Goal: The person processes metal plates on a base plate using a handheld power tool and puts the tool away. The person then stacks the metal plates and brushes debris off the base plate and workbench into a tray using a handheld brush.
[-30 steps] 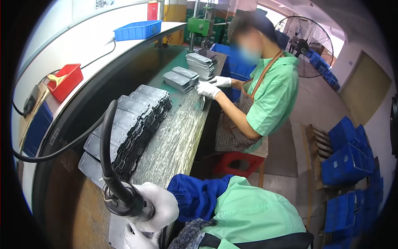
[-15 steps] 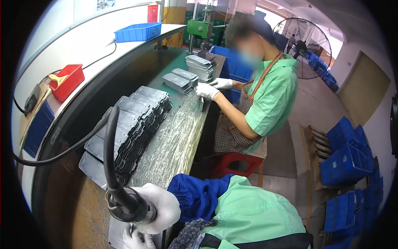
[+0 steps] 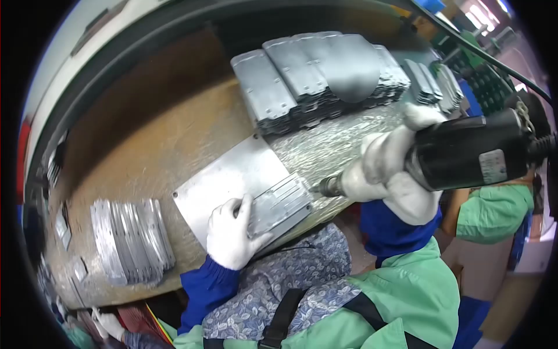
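My right hand [image 3: 389,168], in a white glove, is wrapped round a black in-line power tool [image 3: 471,151] with a cord at its rear. The tool's narrow metal tip [image 3: 328,186] points at the right end of a small ribbed metal plate [image 3: 282,203]; whether it touches is hard to tell. Under the small plate lies a larger flat metal sheet [image 3: 226,168] with holes at its corners. My left hand [image 3: 232,232], also white-gloved, grips the left end of the small plate, fingers along its edge.
Tall stacks of metal plates [image 3: 308,70] stand at the back of the worktable [image 3: 157,145], with smaller stacks [image 3: 424,81] to their right. A row of curved metal plates [image 3: 131,241] sits at the left. A co-worker's green sleeve [image 3: 494,212] shows at right, another person's gloved hand [image 3: 107,323] at lower left.
My view has swung down and left onto the worktable. The small plate and both hands now show fully; the co-worker is mostly hidden behind the tool. My right hand still holds the tool.
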Demonstrator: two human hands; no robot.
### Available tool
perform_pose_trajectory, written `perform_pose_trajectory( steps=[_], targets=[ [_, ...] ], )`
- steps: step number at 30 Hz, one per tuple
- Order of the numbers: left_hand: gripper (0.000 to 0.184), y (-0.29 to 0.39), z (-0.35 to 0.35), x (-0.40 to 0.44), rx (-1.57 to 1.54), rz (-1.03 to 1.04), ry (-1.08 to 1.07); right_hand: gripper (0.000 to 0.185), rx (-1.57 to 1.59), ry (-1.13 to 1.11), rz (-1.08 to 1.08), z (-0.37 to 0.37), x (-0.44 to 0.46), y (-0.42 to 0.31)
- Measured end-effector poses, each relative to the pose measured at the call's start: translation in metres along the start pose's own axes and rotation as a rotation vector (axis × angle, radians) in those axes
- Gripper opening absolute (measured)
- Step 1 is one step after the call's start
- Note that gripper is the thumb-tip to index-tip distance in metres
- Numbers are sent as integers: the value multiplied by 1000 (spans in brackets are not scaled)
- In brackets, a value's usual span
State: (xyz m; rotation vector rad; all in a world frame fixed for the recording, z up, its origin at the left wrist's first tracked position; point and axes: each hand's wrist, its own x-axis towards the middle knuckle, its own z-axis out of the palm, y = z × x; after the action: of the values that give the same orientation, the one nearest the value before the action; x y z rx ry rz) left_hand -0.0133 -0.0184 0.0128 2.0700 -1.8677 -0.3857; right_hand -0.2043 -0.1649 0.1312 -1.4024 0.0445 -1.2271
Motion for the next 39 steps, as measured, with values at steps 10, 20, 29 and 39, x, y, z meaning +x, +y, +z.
perform_pose_trajectory(
  steps=[10,20,29,39],
  targets=[
    [79,0,1,-3,-26,18,-25,65,-238,76,-16,12,10,14],
    [83,0,0,-3,-47,8,-27,61,-245,27,53,9,10,21],
    [78,0,1,-2,-27,6,-16,64,-227,-129,-31,-5,10,18],
    [78,0,4,-3,-14,4,-9,65,-213,-94,2,-2,-1,10]
  ],
)
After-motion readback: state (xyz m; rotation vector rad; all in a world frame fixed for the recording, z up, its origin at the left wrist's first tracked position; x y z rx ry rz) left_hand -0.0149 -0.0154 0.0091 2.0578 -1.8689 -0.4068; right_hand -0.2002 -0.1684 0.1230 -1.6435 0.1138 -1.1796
